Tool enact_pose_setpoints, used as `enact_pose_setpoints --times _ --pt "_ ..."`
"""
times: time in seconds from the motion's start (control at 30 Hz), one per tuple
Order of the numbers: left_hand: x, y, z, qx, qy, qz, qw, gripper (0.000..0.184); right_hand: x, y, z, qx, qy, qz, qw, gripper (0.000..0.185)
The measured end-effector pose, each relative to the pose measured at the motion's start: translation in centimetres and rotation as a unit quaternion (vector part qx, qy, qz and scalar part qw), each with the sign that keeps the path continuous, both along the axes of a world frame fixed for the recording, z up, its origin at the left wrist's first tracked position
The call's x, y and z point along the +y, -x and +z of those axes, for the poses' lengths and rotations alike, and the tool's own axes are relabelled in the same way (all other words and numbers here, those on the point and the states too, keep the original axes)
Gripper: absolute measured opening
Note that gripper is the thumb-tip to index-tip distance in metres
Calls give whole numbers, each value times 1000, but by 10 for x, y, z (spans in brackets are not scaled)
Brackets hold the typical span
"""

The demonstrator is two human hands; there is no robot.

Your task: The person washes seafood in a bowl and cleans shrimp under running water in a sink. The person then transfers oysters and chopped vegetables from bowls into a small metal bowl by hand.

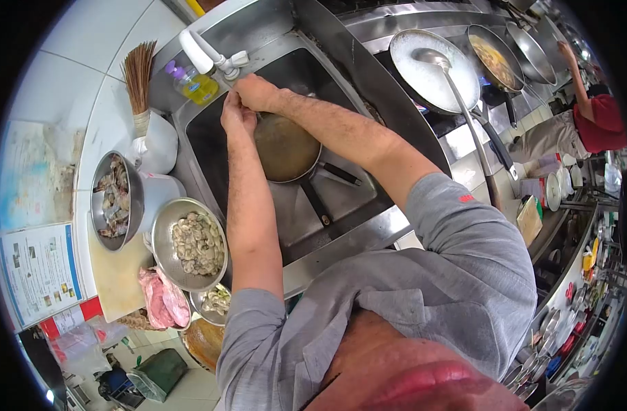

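Observation:
Both hands are together over the back of a steel sink (299,253), just below the white tap (202,53). My left hand (238,115) is closed, its fingers bent up against the other hand. My right hand (257,93) is curled over it, knuckles up. What lies between them, if anything, is hidden. Beneath my forearms a round pan (286,149) with brownish liquid or a brown surface rests in the sink. Two black handles (317,202) stick out near it. A bottle of yellow soap (198,88) with a purple pump stands left of the tap.
At left are a bowl of shrimp-like seafood (115,195), a colander of pale pieces (197,243), raw pink meat (164,298), a white container (157,145) and a brush (139,79). Pans, a wok (423,75) and a ladle (433,58) sit at right; beyond them is a person in red (594,127).

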State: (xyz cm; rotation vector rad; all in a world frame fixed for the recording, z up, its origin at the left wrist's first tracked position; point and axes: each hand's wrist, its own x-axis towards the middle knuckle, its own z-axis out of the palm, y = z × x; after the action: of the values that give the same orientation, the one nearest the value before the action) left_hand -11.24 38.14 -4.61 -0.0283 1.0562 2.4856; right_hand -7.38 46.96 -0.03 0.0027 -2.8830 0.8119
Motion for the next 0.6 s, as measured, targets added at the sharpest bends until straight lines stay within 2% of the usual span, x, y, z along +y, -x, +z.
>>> enact_pose_setpoints --times 0.13,0.17,0.2,0.23,0.27,0.3,0.33,0.4,0.43,0.5,0.53,0.6 --pt "-10 11 -17 -22 -7 12 1000 18 -6 7 -20 88 47 -9 995 13" --pt "-8 14 -22 -50 34 62 996 13 -9 2 -16 117 36 -19 992 14" --pt "-9 -2 -3 -31 56 73 995 8 -10 4 -20 104 49 -37 993 17" --pt "-11 -7 3 -27 100 83 991 8 -10 8 -21 97 98 -41 990 20" --pt "-16 -9 4 12 115 54 992 12 -11 9 -23 92 172 -67 978 23" --pt "-10 -13 5 -18 144 118 982 19 -9 5 -18 83 211 -63 972 26" --pt "-11 -15 7 -20 149 126 981 25 -9 4 -14 79 219 -65 970 24" --pt "-15 -14 0 -18 115 106 987 21 -4 12 -20 -29 451 -16 892 19" --pt "-17 -11 -4 -18 114 115 987 21 -3 12 -22 -31 450 -8 893 19" --pt "-18 -7 -8 37 50 37 997 18 -4 4 -15 -39 581 7 813 16" --pt "-17 -7 -10 37 48 41 997 18 -3 0 -11 -41 579 11 814 16" --pt "-12 -19 7 42 75 35 996 20 3 -2 -8 -17 452 -39 891 19"
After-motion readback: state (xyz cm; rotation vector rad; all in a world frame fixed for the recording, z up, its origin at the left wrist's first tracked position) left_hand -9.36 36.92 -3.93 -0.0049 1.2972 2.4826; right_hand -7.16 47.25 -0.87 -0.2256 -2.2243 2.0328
